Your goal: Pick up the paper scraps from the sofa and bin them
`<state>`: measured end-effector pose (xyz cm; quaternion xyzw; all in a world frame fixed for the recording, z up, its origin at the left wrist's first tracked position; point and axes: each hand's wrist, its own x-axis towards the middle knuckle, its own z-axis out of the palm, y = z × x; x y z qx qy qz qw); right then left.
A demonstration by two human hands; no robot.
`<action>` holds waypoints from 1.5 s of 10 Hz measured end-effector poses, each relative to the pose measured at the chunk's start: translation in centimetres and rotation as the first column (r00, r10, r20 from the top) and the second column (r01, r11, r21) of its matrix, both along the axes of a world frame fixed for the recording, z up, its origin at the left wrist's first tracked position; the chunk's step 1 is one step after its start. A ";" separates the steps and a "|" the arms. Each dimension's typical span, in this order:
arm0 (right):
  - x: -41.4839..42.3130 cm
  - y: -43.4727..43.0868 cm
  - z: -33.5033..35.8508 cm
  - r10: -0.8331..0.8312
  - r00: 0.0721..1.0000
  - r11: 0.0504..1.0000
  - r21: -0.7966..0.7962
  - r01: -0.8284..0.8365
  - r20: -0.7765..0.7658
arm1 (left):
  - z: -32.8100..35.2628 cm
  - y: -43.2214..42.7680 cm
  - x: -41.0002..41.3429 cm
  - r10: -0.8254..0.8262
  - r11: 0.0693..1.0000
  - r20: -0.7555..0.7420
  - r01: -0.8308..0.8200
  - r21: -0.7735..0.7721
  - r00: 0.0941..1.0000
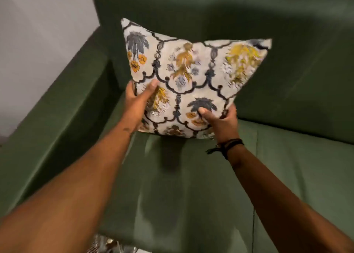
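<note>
A patterned cushion (pixel 191 74), pale with dark scrollwork and yellow and orange flowers, is held upright against the backrest of a green sofa (pixel 191 185). My left hand (pixel 138 97) grips its lower left edge, thumb on the front. Around its lower right corner is my right hand (pixel 218 120), with a dark band on the wrist. No paper scraps show on the seat cushions in view, and no bin is in view.
The sofa's left armrest (pixel 63 107) runs along a pale wall (pixel 38 32). A seam (pixel 255 157) splits the seat into two cushions. A patterned rug or cloth (pixel 109 246) peeks out at the bottom edge.
</note>
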<state>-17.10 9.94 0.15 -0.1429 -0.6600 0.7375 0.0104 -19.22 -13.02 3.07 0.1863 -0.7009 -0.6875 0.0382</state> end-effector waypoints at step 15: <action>14.0 55.4 4.1 -0.458 0.873 0.863 0.318 0.392 0.168 | 0.6 54.0 6.2 -0.365 0.926 0.123 0.374 -0.058 0.923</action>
